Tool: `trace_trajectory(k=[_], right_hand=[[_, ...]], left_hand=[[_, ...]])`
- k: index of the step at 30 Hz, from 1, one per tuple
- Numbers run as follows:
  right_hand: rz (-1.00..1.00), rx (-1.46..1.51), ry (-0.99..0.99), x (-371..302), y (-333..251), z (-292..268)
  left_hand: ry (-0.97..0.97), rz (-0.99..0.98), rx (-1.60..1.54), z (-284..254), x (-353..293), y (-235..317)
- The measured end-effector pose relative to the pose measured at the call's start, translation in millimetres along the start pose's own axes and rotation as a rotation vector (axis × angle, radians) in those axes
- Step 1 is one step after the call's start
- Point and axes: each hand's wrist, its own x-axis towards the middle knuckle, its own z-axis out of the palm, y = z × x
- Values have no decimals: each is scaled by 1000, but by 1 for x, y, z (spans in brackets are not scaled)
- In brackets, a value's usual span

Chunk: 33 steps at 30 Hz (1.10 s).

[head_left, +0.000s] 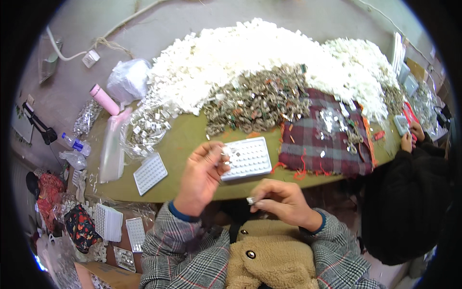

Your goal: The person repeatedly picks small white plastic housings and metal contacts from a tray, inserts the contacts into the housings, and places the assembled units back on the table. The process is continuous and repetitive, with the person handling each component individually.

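My left hand (201,179) is raised over the table's near edge, its fingers closed in a pinch. Something small and pale seems to be at the fingertips, too small to name. Just right of it lies a white tray (257,156) with rows of small round bumps, partly hidden by the left fingers. My right hand (284,200), lower and nearer to me, pinches a small silvery metal piece (250,200) between thumb and fingers. The two hands are apart.
Behind the tray rise a heap of small metal parts (260,101) and a large mound of white pieces (231,48). A plaid cloth (322,149) with loose parts lies right. Left are another white tray (150,173) and a pink bottle (104,99). A co-worker (404,207) sits at right.
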Motion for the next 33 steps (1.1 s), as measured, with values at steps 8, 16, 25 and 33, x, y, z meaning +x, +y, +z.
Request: trace_trajectory(k=[8, 16, 25, 33], right_hand=[[24, 32, 190, -3, -12, 25], [52, 40, 303, -10, -3, 29], [192, -81, 313, -5, 0, 19], [-350, -730, 257, 0, 15, 21]], left_hand=[[-135, -75, 182, 9, -68, -51], [-127, -133, 62, 2, -73, -60], [-129, -153, -17, -4, -70, -65], [-99, -123, -23, -10, -62, -72]])
